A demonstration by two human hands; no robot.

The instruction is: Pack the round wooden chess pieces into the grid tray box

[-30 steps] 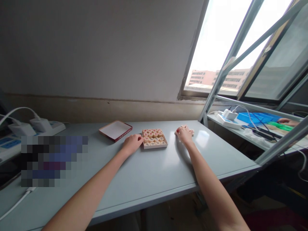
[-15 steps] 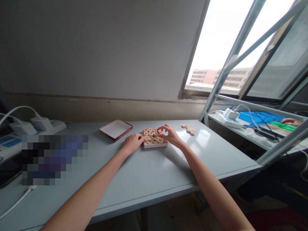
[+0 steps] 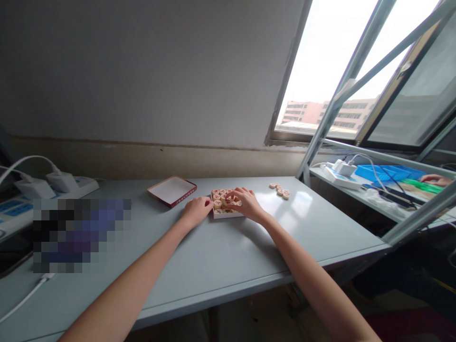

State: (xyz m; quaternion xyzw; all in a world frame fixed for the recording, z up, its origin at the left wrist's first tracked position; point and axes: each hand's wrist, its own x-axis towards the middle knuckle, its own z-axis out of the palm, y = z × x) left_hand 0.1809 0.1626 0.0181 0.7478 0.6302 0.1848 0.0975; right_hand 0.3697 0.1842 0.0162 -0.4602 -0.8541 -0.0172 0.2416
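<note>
A shallow cardboard box of round wooden xiangqi pieces (image 3: 223, 214) lies mid-table on the grey-blue table (image 3: 302, 232), its pieces packed in rows. My right hand (image 3: 246, 204) rests over the box's right half, its fingers on the pieces and hiding several. Whether it pinches one is hidden. My left hand (image 3: 196, 211) presses its fingertips against the box's left edge. A small cluster of loose pieces (image 3: 280, 191) lies on the table to the right. Just left of my left hand lies the box's red-edged white lid (image 3: 172, 191), upside down.
A power strip with white chargers (image 3: 50, 184) sits at the back left, beside a pixelated patch (image 3: 81, 236). An open metal-framed window (image 3: 338, 71) rises at the right. Below it, a co-worker's hand (image 3: 436, 180) works at a lower shelf (image 3: 356, 190) holding a blue tray.
My right hand has moved left and down, from hovering above the box's right side onto the pieces. My left hand stays at the box's edge.
</note>
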